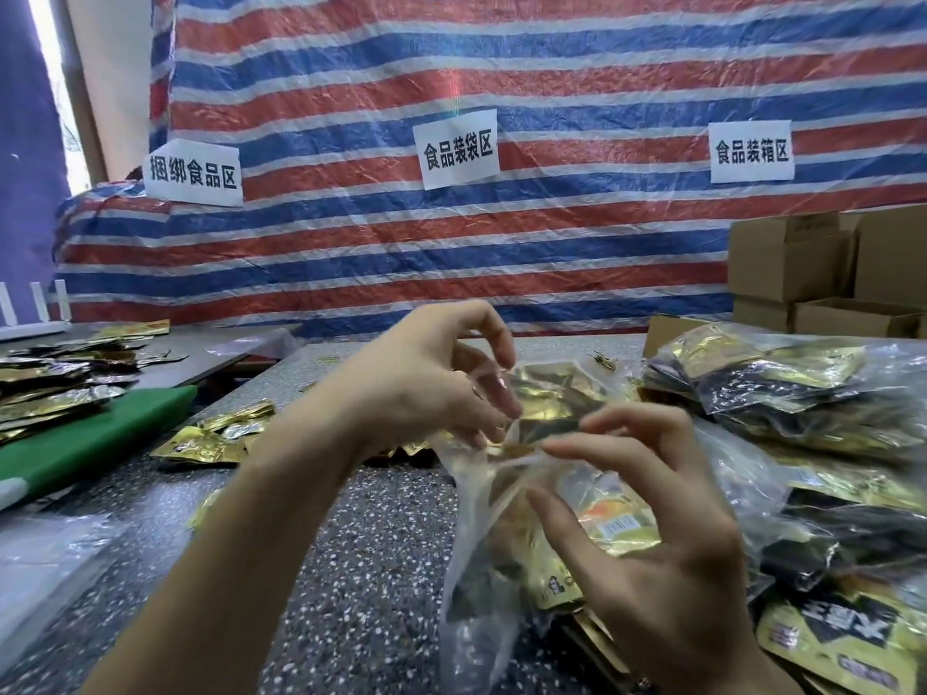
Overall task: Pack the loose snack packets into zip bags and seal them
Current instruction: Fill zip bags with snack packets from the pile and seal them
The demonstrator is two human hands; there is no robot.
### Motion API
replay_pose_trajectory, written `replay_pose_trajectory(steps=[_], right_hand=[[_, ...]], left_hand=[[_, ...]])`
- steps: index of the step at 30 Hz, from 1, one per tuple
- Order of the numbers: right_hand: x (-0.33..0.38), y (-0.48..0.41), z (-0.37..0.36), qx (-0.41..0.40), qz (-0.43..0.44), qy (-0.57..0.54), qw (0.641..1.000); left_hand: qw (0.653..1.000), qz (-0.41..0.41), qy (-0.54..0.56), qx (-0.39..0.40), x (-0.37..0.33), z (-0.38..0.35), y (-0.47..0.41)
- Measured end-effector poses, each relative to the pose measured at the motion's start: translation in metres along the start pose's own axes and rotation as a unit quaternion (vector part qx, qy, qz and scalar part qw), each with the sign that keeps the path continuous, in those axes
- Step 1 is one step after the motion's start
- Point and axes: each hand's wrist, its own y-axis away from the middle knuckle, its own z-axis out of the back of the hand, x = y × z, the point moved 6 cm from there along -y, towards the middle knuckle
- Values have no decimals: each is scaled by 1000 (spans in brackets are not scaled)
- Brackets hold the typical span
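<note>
A clear zip bag [481, 584] with gold and black snack packets [617, 531] inside is held up over the speckled table [361, 569] in the middle of the view. My left hand [431, 388] pinches the far side of the bag's mouth with curled fingers. My right hand [657, 554] pinches the near side of the mouth between thumb and forefinger. The mouth is crumpled between the two hands; I cannot tell whether the zip is closed. Loose gold packets [210, 438] lie on the table to the left of my left wrist.
Filled clear bags of packets [802, 393] are piled at the right. A green board [100, 438] and more loose packets [55, 388] lie at the left. Cardboard boxes [812, 263] stand at the back right, before a striped tarp [451, 243] with paper signs.
</note>
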Motion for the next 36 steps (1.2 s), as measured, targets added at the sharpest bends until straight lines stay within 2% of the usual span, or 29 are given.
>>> replay_pose_trajectory(steps=[4,10,13,15,17,19,21,23,25,27,30,31,32,33,34,36], right_hand=[[-8,1,0,56,-76,-15,995],[-3,-11,15,40,-38,24,998],[-9,-14,13,121,-45,-58,990],[-12,-13,9,190,-68,-141,969],[-13,-13,10,203,-82,-175,960],[-12,-14,14,181,-82,-188,962],[-7,-16,16,157,-66,-167,971],[-3,-18,19,136,-31,-106,984],[5,-23,21,121,-3,-56,991],[14,-23,22,110,4,-52,993],[18,-34,21,131,14,-26,991],[14,-41,11,185,-4,-21,982],[5,-39,-3,289,-60,-29,955],[-8,-38,-8,329,-145,-67,931],[-14,-35,-4,311,-178,-108,927],[-5,-33,8,209,-118,-118,963]], left_hand=[[995,-73,40,53,-4,14,5],[980,-126,77,136,-6,13,11],[973,-142,89,161,-8,11,13],[966,-149,103,184,-10,7,15],[960,-148,121,205,-9,4,15],[963,-131,126,200,-6,5,13],[974,-110,80,183,-5,6,10],[978,-100,-45,175,-6,3,11],[964,-80,-156,201,-3,-3,14],[952,-68,-196,225,-4,-9,20],[958,-93,-123,243,-14,-5,25],[957,-107,-72,261,-18,-3,27],[952,-122,-35,277,-20,-1,27],[948,-141,-11,286,-20,-1,25],[942,-147,9,302,-17,-2,24],[935,-137,54,322,-5,-3,15]])
